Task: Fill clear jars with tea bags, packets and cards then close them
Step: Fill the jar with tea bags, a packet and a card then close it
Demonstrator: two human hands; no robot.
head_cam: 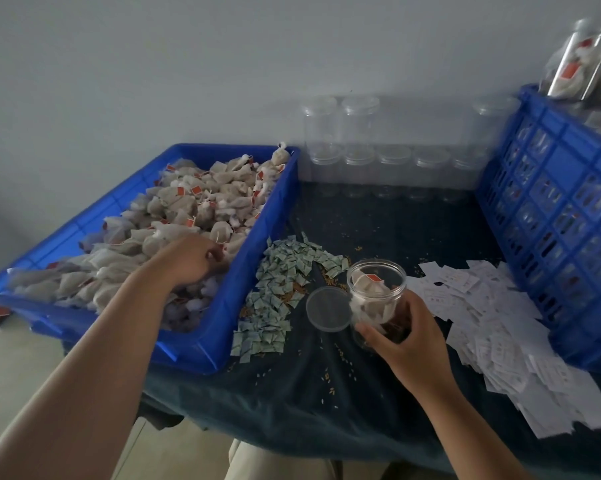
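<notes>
Tea-bag filling: right hand (pixel 399 327) grips the part-filled jar (pixel 375 292), left hand (pixel 191 261) curls into the tea bags (pixel 188 209), hold unclear; next it must carry one to the jar's mouth.

Left hand (pixel 191 259), centre-left, palm down, fingers apparently curled; right hand (pixel 397 336), lower right of centre, grips a jar (pixel 375 289).
</notes>
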